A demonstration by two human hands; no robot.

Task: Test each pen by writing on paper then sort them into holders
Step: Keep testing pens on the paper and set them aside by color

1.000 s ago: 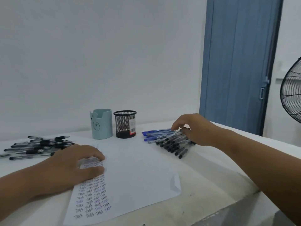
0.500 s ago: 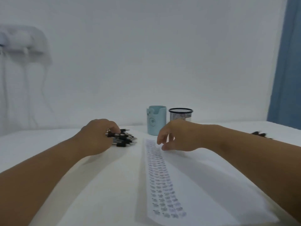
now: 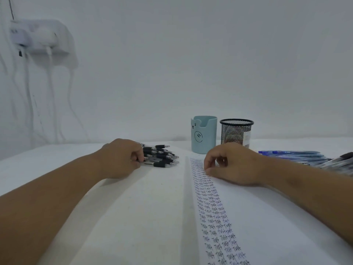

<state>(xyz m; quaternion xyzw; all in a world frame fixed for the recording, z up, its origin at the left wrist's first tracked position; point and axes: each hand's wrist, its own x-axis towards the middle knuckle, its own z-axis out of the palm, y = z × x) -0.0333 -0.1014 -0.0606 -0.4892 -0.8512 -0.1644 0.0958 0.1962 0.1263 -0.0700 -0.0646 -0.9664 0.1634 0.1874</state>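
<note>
1. Head view: your left hand (image 3: pixel 122 159) has its fingers curled on the black pens (image 3: pixel 162 156), left of the paper (image 3: pixel 267 217).
2. Your right hand (image 3: pixel 232 165) rests loosely curled on the paper, holding nothing.
3. Step, as judged: picking a pen (next, lift one free and write); the blue holder (image 3: pixel 204 137) and mesh holder (image 3: pixel 236 132) stand behind.

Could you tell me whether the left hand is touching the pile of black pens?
Touching. The head view shows the left hand with its fingers curled onto the near ends of the black pens, no gap between them.
</note>
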